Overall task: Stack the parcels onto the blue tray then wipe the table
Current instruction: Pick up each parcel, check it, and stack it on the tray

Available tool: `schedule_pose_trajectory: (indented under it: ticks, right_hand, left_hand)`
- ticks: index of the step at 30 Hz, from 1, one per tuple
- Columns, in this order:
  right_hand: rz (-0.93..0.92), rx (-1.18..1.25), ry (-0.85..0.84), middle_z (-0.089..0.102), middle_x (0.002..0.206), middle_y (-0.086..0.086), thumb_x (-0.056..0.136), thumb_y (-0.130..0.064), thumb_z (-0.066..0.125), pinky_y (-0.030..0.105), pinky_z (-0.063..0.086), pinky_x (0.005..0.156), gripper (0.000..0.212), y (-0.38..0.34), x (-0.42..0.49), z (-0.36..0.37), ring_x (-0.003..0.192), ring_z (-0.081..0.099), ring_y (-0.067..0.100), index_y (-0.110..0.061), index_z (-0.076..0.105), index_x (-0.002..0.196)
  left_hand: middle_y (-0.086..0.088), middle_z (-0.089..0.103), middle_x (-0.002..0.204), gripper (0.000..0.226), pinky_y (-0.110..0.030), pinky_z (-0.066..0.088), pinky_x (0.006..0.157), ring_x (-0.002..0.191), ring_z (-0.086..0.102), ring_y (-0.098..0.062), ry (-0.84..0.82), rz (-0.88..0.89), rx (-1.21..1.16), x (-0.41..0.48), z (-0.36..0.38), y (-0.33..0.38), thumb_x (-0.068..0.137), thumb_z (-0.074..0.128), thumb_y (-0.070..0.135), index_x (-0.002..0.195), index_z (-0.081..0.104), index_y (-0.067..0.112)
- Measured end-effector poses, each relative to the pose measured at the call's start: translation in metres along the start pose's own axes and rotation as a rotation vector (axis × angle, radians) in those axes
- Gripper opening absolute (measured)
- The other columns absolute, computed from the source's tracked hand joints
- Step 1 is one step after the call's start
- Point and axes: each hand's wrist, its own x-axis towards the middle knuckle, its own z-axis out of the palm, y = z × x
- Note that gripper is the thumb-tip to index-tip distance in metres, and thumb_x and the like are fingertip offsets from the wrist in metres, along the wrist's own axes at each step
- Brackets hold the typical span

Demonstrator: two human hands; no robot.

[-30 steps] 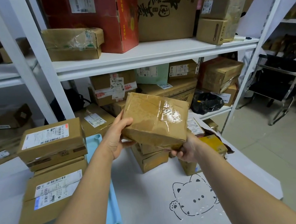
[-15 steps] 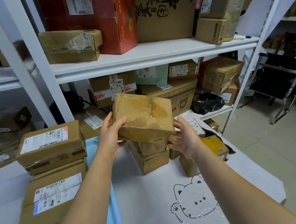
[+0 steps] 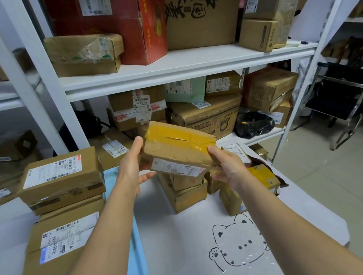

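Note:
I hold a flat brown parcel (image 3: 178, 148) with yellow tape and a white label in the air above the table. My left hand (image 3: 132, 164) grips its left end and my right hand (image 3: 227, 166) grips its right end. The parcel is tilted, its label side toward me. The blue tray (image 3: 134, 254) lies at the left under my left arm. On it stand a stack of parcels (image 3: 62, 176) and a larger labelled parcel (image 3: 61, 247). Several loose parcels (image 3: 184, 190) remain on the white table (image 3: 192, 262) below my hands.
A yellow-topped box (image 3: 259, 174) sits near the table's right edge. A cat drawing (image 3: 239, 247) marks the table cover. White shelves (image 3: 178, 68) packed with cartons stand right behind the table. A metal-framed cart (image 3: 342, 102) stands on the floor at right.
I have turned the parcel over in my hands, so its yellow-taped edge and label face me. My right hand has closed on its right end again.

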Motion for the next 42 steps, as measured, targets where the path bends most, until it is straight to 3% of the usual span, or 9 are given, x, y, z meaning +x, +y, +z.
schedule_pose_trajectory:
  ticks: [5, 9, 14, 19, 22, 26, 30, 35, 42]
  right_hand:
    - [-0.027, 0.014, 0.041, 0.057, 0.111, 0.005, 0.084, -0.039, 0.067, 0.036, 0.052, 0.085, 0.036, -0.008, 0.002, 0.003, 0.105, 0.055, 0.021, -0.015, 0.056, 0.109]
    - [-0.009, -0.010, 0.082, 0.065, 0.094, 0.008, 0.085, -0.046, 0.062, 0.026, 0.049, 0.061, 0.038, -0.015, 0.004, 0.002, 0.084, 0.060, 0.017, -0.011, 0.058, 0.101]
    - [0.072, -0.049, 0.097, 0.060, 0.073, 0.005, 0.089, -0.046, 0.051, 0.026, 0.044, 0.056, 0.030, -0.017, 0.007, -0.005, 0.071, 0.055, 0.017, -0.016, 0.054, 0.087]
    - [0.171, 0.062, 0.046, 0.065, 0.077, 0.005, 0.092, -0.040, 0.048, 0.022, 0.042, 0.047, 0.024, 0.001, 0.008, -0.013, 0.067, 0.059, 0.016, -0.018, 0.057, 0.096]
    - [0.176, 0.135, 0.025, 0.069, 0.085, 0.010, 0.095, -0.032, 0.046, 0.025, 0.044, 0.050, 0.026, 0.017, 0.008, -0.012, 0.070, 0.061, 0.021, -0.015, 0.061, 0.107]
    - [0.221, 0.193, 0.024, 0.069, 0.095, 0.016, 0.099, -0.016, 0.041, 0.032, 0.052, 0.057, 0.025, 0.024, 0.005, -0.010, 0.083, 0.066, 0.028, -0.009, 0.064, 0.103]
    - [0.271, 0.249, 0.020, 0.068, 0.088, 0.018, 0.099, -0.010, 0.043, 0.033, 0.058, 0.050, 0.021, 0.025, 0.006, -0.009, 0.078, 0.066, 0.029, -0.004, 0.063, 0.096]
    - [0.275, 0.269, 0.005, 0.067, 0.100, 0.021, 0.095, -0.010, 0.051, 0.037, 0.060, 0.063, 0.017, 0.028, 0.008, -0.003, 0.087, 0.066, 0.031, -0.003, 0.063, 0.106]
    - [0.239, 0.360, 0.031, 0.070, 0.095, 0.011, 0.095, -0.021, 0.052, 0.034, 0.054, 0.079, 0.019, 0.024, 0.003, -0.006, 0.088, 0.067, 0.023, -0.011, 0.065, 0.105]
  left_hand:
    - [0.004, 0.050, 0.125, 0.047, -0.038, 0.025, 0.099, 0.121, 0.041, -0.018, -0.085, 0.078, 0.091, 0.003, -0.006, -0.013, 0.087, 0.050, 0.056, 0.124, 0.047, 0.028]
    - [-0.003, 0.050, 0.131, 0.086, -0.032, 0.029, 0.093, 0.121, 0.042, -0.021, -0.205, 0.132, 0.132, -0.003, -0.011, -0.017, 0.056, 0.071, 0.062, 0.126, 0.042, 0.020]
    - [0.000, 0.040, 0.143, 0.070, -0.021, 0.038, 0.077, 0.114, 0.047, -0.011, -0.330, 0.179, 0.094, -0.004, -0.014, -0.014, 0.056, 0.080, 0.023, 0.118, 0.047, 0.024]
    - [0.000, 0.035, 0.146, 0.066, -0.024, 0.047, 0.082, 0.126, 0.045, -0.023, -0.385, 0.256, 0.127, -0.009, -0.009, -0.005, 0.067, 0.078, 0.000, 0.119, 0.053, 0.032]
    - [-0.001, 0.045, 0.135, 0.090, -0.030, 0.049, 0.090, 0.121, 0.049, -0.023, -0.412, 0.313, 0.230, -0.012, -0.003, 0.001, 0.062, 0.083, 0.002, 0.132, 0.036, 0.034]
    - [0.005, 0.031, 0.147, 0.127, -0.045, 0.040, 0.107, 0.131, 0.039, -0.017, -0.415, 0.391, 0.487, -0.015, 0.004, 0.003, 0.048, 0.091, 0.027, 0.147, 0.012, 0.038]
    - [0.010, 0.029, 0.136, 0.117, -0.044, 0.035, 0.110, 0.127, 0.036, -0.014, -0.425, 0.558, 0.652, -0.027, 0.015, 0.009, 0.050, 0.088, 0.030, 0.145, 0.021, 0.030]
    - [0.010, 0.025, 0.143, 0.111, -0.040, 0.030, 0.113, 0.134, 0.027, -0.014, -0.438, 0.665, 0.743, -0.038, 0.025, 0.019, 0.057, 0.088, 0.026, 0.146, 0.021, 0.028]
    - [0.004, 0.031, 0.142, 0.114, -0.045, 0.038, 0.107, 0.128, 0.037, -0.017, -0.398, 0.542, 0.657, -0.026, 0.009, 0.014, 0.052, 0.087, 0.025, 0.138, 0.016, 0.049]
